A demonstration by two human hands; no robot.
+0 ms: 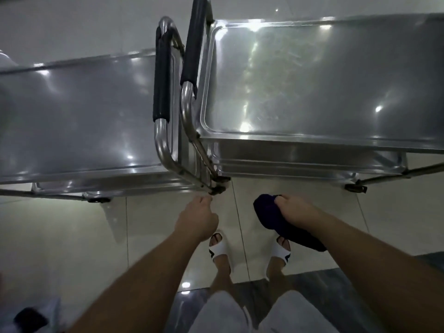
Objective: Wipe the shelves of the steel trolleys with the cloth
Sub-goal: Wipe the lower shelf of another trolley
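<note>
1. Two shiny steel trolleys stand side by side, the left trolley (79,111) and the right trolley (324,87), each with a smooth rimmed top shelf.
2. Right hand (296,210) grips a bunched dark cloth (271,217) below the shelves.
3. Left hand (197,219) hangs with loosely curled fingers, holding nothing, above pale glossy floor tiles (72,236).

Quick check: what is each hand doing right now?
Left hand: fingers loosely curled, holding nothing.
Right hand: gripping the dark cloth, off the trolleys.
</note>
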